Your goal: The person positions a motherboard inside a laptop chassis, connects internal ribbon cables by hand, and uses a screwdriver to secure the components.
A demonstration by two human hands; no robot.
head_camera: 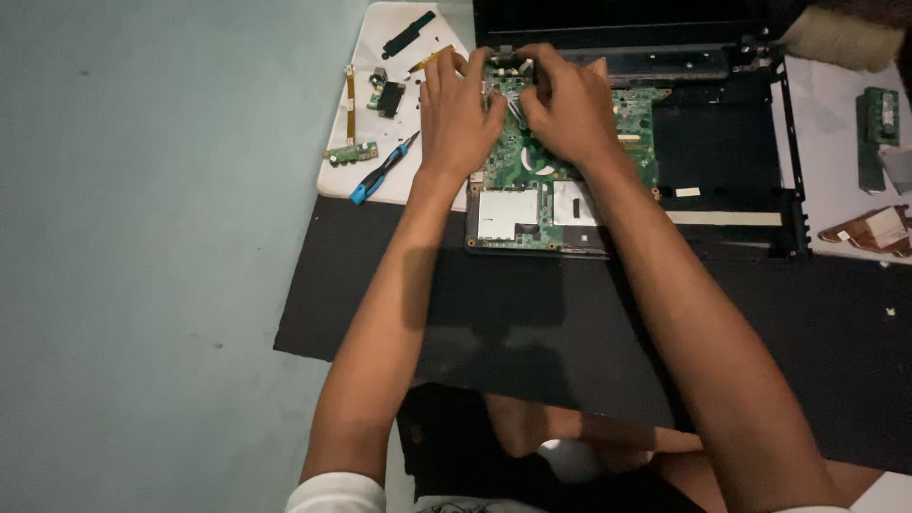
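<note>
At the middle of the open laptop shell: a green circuit board (532,171) lies flat in the left half of the black chassis (731,152), with both hands on its far part.
Board: green, with two silvery rectangular patches (508,214) on its near edge; its far edge is hidden under the fingers.
Left hand (458,112): palm down on the board's left side, fingers curled onto the far edge — whether they pinch anything there, I cannot tell.
Right hand (568,106): palm down just beside the left, the thumbs nearly touching, fingers bent over the same far edge; its hold is hidden too.
Chassis: the right half is a bare black bay, with a pale strip along its near rim.
Black mat (380,304): lies under the chassis and reaches toward the person.
White sheet (380,38): left of the board, carrying small parts.
Screwdriver (382,171): blue-handled, slanted on the white sheet, just left of the left wrist.
Small green board (350,152): beside the screwdriver's tip end.
Black bar (408,34): at the far end of the white sheet.
Right side: a green module (880,114) and a copper-coloured part (869,233) lie well apart from the hands.
Floor (152,266): pale blue-grey, left of the mat.
</note>
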